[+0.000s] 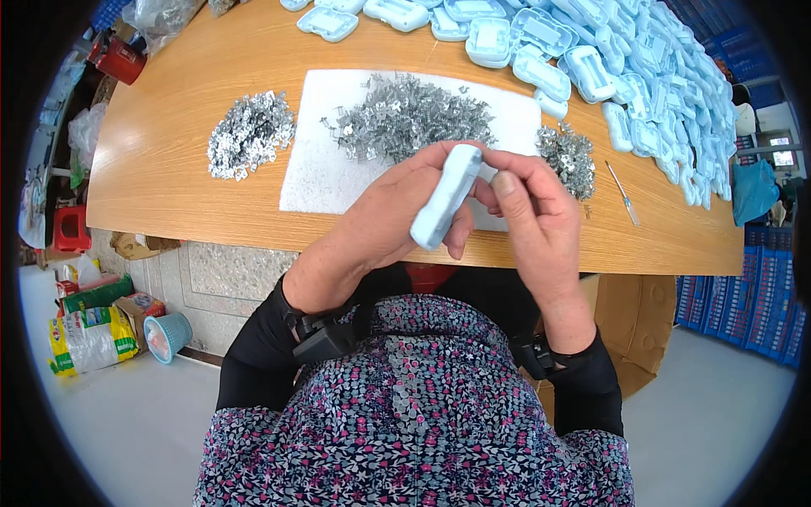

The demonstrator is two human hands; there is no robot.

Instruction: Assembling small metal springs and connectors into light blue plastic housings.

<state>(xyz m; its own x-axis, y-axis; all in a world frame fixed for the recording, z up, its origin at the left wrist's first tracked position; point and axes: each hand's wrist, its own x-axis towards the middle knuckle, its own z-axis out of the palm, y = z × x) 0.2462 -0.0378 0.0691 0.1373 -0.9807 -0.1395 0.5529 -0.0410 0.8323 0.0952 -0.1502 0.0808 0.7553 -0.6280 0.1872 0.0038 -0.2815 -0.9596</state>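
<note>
Over the table's near edge, my left hand (384, 207) grips a light blue plastic casing (446, 198) tilted on edge. Its inner side is turned away from view. At the casing's right side, the thumb and fingers of my right hand (541, 224) are pinched together; whatever lies between them is hidden. Beyond my hands, a loose heap of small metal pieces (414, 114) spreads over a white foam sheet (312, 182). Smaller piles flank it: shiny metal pieces (251, 135) to the left and greyer metal pieces (568, 160) to the right.
Many light blue casings (650, 93) are heaped across the table's far right. A thin screwdriver (623, 193) lies near the right pile. An open cardboard box (634, 329) stands below the table (169, 198), with blue crates (743, 296) farther right. A basket (169, 335) is on the left floor.
</note>
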